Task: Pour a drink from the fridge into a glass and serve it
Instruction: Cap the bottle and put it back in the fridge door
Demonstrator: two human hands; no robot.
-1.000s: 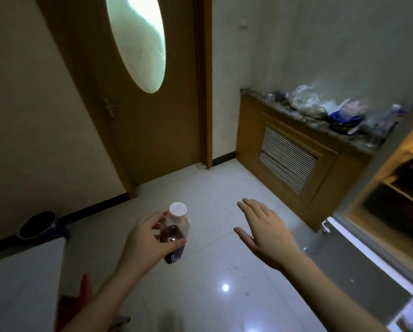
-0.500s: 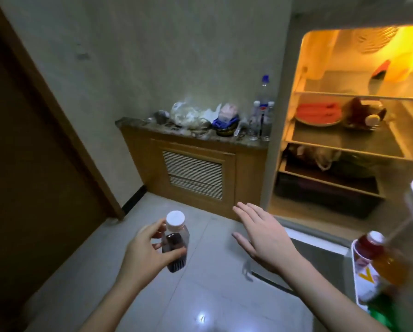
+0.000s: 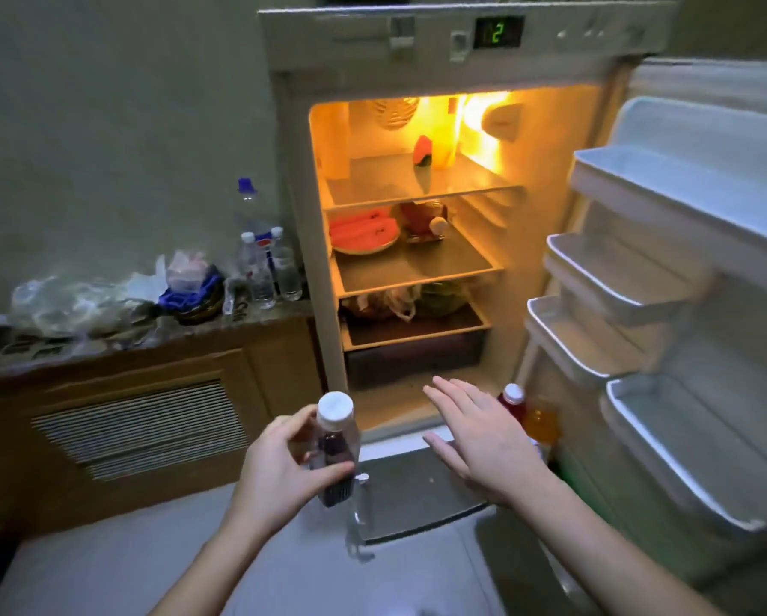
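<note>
My left hand (image 3: 279, 473) grips a small clear bottle (image 3: 335, 451) with a white cap and dark purple drink, held upright in front of the fridge. My right hand (image 3: 479, 442) hovers flat beside it, fingers spread, holding nothing. The fridge (image 3: 417, 51) stands wide open and lit inside, its door (image 3: 684, 304) swung out to the right. Behind my right hand, a red bottle with a white cap (image 3: 513, 400) and an orange bottle (image 3: 542, 422) stand low in the door. No glass is in view.
Watermelon slices (image 3: 364, 233) lie on the middle shelf. A wooden cabinet (image 3: 141, 420) left of the fridge carries plastic bags and several water bottles (image 3: 266, 269). The lower freezer front (image 3: 417, 491) juts out below my hands. Pale tiled floor lies underfoot.
My view has swung right from the wooden door to face the open fridge. Both hands keep the same pose, the left still holding the bottle.
</note>
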